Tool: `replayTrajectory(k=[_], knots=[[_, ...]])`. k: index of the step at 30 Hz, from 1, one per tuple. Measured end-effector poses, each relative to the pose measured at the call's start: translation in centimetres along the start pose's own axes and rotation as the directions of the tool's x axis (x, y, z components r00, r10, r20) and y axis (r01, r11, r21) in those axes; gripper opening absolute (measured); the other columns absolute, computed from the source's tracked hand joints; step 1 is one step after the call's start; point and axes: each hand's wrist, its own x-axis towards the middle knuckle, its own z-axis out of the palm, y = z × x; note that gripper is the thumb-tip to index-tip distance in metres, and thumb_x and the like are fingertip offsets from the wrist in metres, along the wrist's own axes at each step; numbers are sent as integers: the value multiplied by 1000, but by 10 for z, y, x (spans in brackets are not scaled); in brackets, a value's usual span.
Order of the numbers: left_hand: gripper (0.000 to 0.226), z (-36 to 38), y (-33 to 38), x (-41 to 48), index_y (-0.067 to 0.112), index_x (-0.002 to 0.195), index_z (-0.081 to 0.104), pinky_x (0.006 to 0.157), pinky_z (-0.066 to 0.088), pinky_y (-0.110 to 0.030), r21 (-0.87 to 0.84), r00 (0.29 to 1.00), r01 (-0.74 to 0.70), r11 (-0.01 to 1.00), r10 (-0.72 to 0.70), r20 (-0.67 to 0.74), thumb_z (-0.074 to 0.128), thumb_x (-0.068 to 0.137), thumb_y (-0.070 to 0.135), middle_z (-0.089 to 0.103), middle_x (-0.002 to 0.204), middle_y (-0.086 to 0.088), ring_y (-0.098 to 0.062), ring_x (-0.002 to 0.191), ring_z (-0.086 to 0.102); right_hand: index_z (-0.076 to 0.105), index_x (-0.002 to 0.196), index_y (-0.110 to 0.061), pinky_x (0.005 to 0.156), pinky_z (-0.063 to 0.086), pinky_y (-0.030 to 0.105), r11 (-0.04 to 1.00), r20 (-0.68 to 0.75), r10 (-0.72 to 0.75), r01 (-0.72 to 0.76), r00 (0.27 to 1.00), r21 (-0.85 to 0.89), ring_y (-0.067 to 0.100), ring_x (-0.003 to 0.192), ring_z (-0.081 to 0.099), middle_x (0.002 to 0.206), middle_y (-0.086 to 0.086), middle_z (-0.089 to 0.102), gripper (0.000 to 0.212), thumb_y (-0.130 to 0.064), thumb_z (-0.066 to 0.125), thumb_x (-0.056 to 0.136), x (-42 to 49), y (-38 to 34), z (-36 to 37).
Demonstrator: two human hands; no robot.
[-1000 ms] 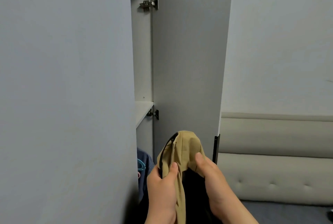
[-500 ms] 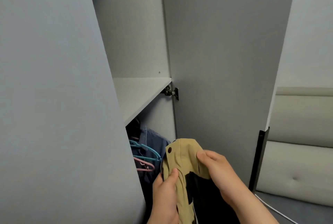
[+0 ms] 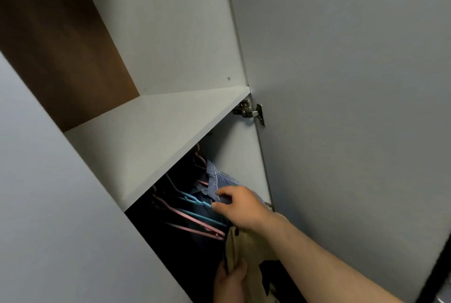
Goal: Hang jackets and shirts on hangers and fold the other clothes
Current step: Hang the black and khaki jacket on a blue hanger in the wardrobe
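A tan jacket (image 3: 246,245) with a dark lining hangs at the bottom of the view, and my left hand (image 3: 229,280) grips its bunched collar from below. My right hand (image 3: 240,208) reaches into the dark lower part of the wardrobe. Its thumb and fingertips pinch the near end of a blue hanger (image 3: 192,199), right beside the collar of a hanging denim shirt (image 3: 219,179). Pink hangers (image 3: 195,221) and another blue one hang below and left of that hand.
A white shelf (image 3: 146,136) spans the wardrobe above the hanging space, with a brown back panel (image 3: 61,46) behind it. The open right door (image 3: 341,107) stands close by my right arm on a metal hinge (image 3: 249,111). The left door (image 3: 48,217) fills the lower left.
My right hand has let go of the tan jacket and reached up into the wardrobe to the blue hanger. My left hand now holds the jacket alone, lower down. The view moved closer.
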Motion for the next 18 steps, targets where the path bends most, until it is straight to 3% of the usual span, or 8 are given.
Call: replayTrajectory(k=[3, 5, 8, 10, 12, 14, 18], knots=[[54, 3, -3, 15, -15, 131, 47, 46, 44, -7, 97, 997, -73, 993, 72, 4, 64, 79, -18, 64, 107, -18, -5, 55, 66, 67, 100, -13, 72, 54, 40, 999, 99, 34, -30, 995, -44, 23, 78, 65, 91, 9, 69, 40, -50, 65, 85, 19, 10, 18], [50, 5, -2, 16, -16, 132, 44, 42, 42, -6, 129, 997, -77, 989, 77, 9, 54, 83, -23, 60, 108, -14, 5, 47, 60, 66, 87, -10, 62, 52, 38, 998, 121, 26, -19, 992, -63, 20, 63, 61, 72, 6, 63, 35, -45, 65, 87, 29, 15, 25], [64, 0, -2, 14, -13, 134, 45, 42, 42, -6, 64, 999, -27, 998, 24, 43, 69, 74, -16, 55, 124, -20, -25, 93, 64, 64, 73, -13, 59, 42, 29, 995, 111, -6, 17, 994, -95, 17, 60, 53, 60, -3, 51, 28, -32, 60, 93, 41, 18, 34], [59, -4, -1, 16, -12, 136, 41, 45, 41, -5, 95, 999, -36, 995, 33, 31, 62, 82, -18, 50, 133, -25, -37, 119, 52, 52, 61, -18, 59, 39, 31, 994, 74, -19, 27, 997, -102, 17, 61, 51, 59, -3, 49, 36, -29, 55, 95, 45, 20, 40], [55, -6, -3, 20, -7, 139, 39, 51, 41, -5, 134, 998, -42, 990, 35, 48, 57, 87, -13, 49, 136, -24, -32, 119, 51, 48, 59, -18, 59, 41, 34, 997, 17, -29, 30, 999, -66, 17, 60, 50, 60, -1, 50, 38, -27, 52, 95, 46, 22, 43], [55, -7, -7, 26, -4, 139, 42, 55, 42, -4, 175, 999, -47, 983, 41, 36, 59, 88, -10, 52, 135, -22, -27, 115, 51, 55, 63, -15, 57, 41, 33, 999, -39, -33, 32, 999, -21, 16, 60, 52, 62, 0, 54, 33, -25, 52, 95, 45, 23, 42], [58, -11, -17, 35, 2, 141, 43, 82, 36, -16, 228, 998, -39, 973, 27, 56, 65, 87, -1, 51, 139, -16, -27, 128, 49, 59, 66, -20, 61, 43, 31, 997, -120, -70, 72, 990, 7, 12, 59, 53, 62, -4, 58, 29, -24, 53, 95, 42, 16, 28]])
